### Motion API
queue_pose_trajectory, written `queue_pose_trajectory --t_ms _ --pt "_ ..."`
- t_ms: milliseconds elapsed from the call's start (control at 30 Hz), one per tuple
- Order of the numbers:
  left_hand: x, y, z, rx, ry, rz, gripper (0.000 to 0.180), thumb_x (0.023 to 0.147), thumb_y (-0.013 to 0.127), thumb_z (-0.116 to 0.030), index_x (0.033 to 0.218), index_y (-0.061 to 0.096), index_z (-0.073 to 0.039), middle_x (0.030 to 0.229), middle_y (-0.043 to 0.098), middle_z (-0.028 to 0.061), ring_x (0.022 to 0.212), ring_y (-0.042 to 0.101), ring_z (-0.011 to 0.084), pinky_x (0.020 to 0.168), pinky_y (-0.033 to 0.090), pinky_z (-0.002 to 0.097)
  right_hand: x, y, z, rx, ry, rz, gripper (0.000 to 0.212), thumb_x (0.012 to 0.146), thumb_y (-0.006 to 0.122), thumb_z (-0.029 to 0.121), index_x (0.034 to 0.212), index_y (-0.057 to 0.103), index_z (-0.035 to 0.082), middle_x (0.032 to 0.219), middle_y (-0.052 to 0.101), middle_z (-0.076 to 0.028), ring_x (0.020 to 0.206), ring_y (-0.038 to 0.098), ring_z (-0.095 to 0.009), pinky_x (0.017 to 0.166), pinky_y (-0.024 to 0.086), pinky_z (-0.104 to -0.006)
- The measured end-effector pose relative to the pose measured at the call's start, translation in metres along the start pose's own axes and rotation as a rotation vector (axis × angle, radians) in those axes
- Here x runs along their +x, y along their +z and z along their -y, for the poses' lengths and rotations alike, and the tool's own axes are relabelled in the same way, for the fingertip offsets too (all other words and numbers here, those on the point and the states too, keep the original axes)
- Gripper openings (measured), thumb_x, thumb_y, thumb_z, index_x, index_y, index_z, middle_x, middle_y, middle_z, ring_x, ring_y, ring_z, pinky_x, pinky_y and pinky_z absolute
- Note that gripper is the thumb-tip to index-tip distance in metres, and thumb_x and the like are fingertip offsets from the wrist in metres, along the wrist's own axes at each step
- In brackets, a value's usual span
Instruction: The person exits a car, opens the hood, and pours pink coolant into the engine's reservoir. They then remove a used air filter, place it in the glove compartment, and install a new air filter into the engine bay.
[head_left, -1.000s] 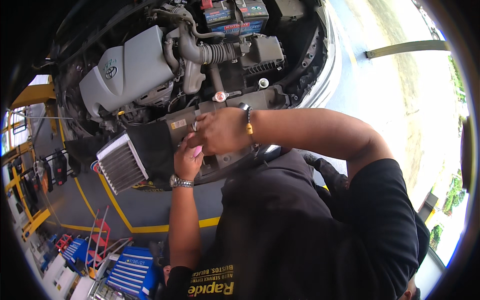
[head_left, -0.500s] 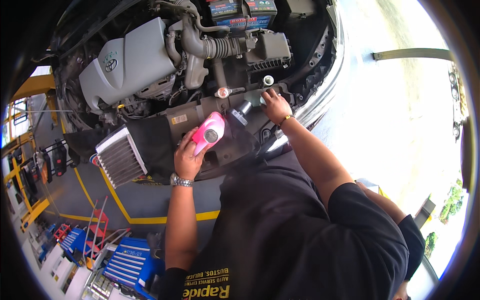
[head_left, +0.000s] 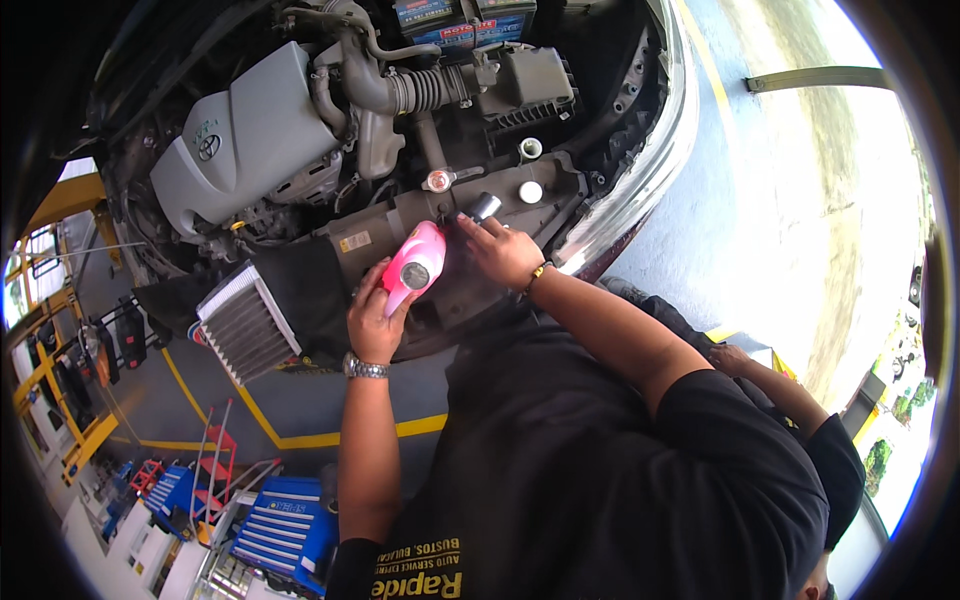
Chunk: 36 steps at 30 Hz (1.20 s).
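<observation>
My left hand (head_left: 374,315) is closed round a pink plastic bottle (head_left: 428,248), tilted over the front panel, with a round grey disc on the end facing me. Close beside it, my right hand (head_left: 508,256) has its fingers closed on a black object with a shiny silver round end (head_left: 487,207); the hand covers most of it, so its kind is unclear. A white round cap (head_left: 530,192) lies on the dark front panel (head_left: 400,222). Behind it stands an uncapped white filler neck (head_left: 530,149). The metal radiator cap (head_left: 438,181) sits to its left.
The engine's grey cover (head_left: 250,125), an air filter box (head_left: 527,85) and a battery (head_left: 470,30) lie beyond my hands. A pleated filter (head_left: 248,322) rests on the front edge at left. Blue tool cabinets (head_left: 285,530) stand lower left. Another person's arm (head_left: 765,375) shows at right.
My right hand has let go of the white cap on the panel and moved left onto the black object. The left hand keeps the bottle nearly still. The view has shifted slightly.
</observation>
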<state>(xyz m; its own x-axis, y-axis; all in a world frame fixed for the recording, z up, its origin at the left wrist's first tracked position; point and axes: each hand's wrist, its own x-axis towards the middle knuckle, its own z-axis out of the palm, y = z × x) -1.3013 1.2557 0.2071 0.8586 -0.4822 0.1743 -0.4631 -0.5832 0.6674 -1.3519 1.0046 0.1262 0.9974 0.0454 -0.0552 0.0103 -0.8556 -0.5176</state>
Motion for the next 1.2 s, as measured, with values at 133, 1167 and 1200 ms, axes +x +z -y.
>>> queue_pose_trajectory --t_ms 133,1167,1200 --pt "0.002 0.0 0.001 0.002 0.016 0.002 0.029 0.08 0.081 -0.019 0.085 0.062 0.003 0.123 0.065 0.018 0.107 0.065 0.0391 0.09 0.053 0.0434 0.005 0.0 -0.017 0.087 0.052 -0.035 0.048 0.095 0.058 0.029 0.142 0.049 0.023 0.099 0.062 -0.012 0.076 0.068 -0.033 0.066 0.057 -0.0438" --pt "0.032 0.015 -0.042 0.223 -0.088 -0.126 0.056 0.074 0.082 -0.041 0.115 0.064 -0.006 0.115 0.07 0.0119 0.096 0.07 0.0325 0.079 0.058 0.0399 0.027 -0.153 0.112 0.158 -0.334 0.553 0.03 0.09 0.058 0.031 0.086 0.068 0.003 0.082 0.068 -0.019 0.071 0.067 -0.036 0.067 0.055 -0.0459" --pt "0.032 0.016 -0.039 0.2 -0.095 -0.144 0.054 0.075 0.081 -0.041 0.114 0.065 -0.006 0.115 0.07 0.0108 0.097 0.07 0.032 0.079 0.058 0.0393 0.034 -0.17 0.129 0.152 -0.366 0.53 0.029 0.09 0.059 0.031 0.083 0.066 0.004 0.081 0.067 -0.018 0.07 0.066 -0.037 0.065 0.054 -0.0465"
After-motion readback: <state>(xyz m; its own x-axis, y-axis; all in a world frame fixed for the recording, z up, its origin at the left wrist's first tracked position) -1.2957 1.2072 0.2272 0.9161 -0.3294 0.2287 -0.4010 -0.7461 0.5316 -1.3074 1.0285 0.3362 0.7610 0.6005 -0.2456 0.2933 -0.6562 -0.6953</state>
